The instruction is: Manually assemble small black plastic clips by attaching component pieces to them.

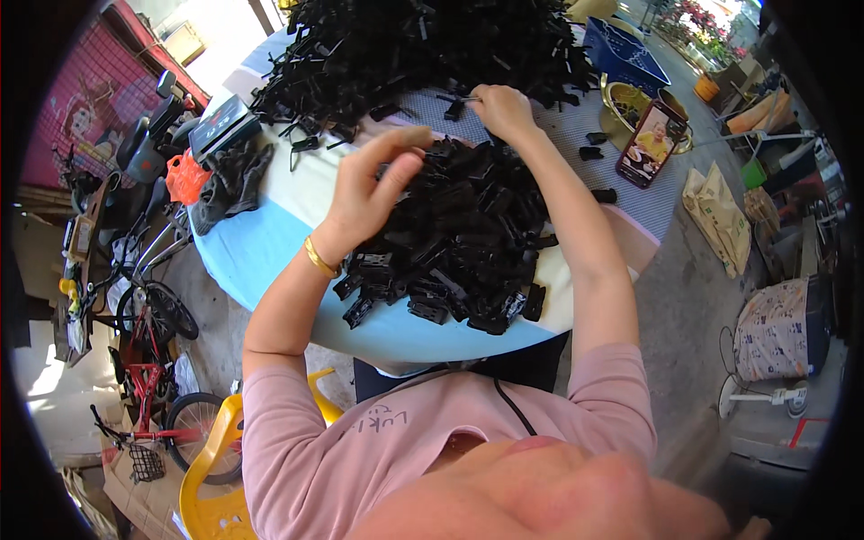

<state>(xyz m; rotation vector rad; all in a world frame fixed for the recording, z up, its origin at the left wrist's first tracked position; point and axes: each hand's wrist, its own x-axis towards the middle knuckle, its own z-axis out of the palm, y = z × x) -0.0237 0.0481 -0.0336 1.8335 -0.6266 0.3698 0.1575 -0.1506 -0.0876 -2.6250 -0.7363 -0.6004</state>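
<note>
My left hand [367, 184], with a gold bangle [319, 258] at its wrist, hovers at the left edge of a near heap of small black plastic parts [459, 225]. Its thumb stands apart from the fingers, and I see nothing held between them. Farther out, my right hand [506, 110] is closed, thumb and forefinger pinching a small black plastic piece [455, 109] by a thin end. This piece is over the patterned cloth between the near heap and a much larger far heap of black plastic pieces [423, 49]. The exact shape of the pinched piece is too small to make out.
A round table with a striped cloth [256, 252] bears both heaps. At its right are a phone [650, 148], a gold-coloured pot [625, 103] and a blue basket [628, 54]. Dark cloth [232, 184] lies at the left edge. A yellow chair [211, 468] and bicycles stand left.
</note>
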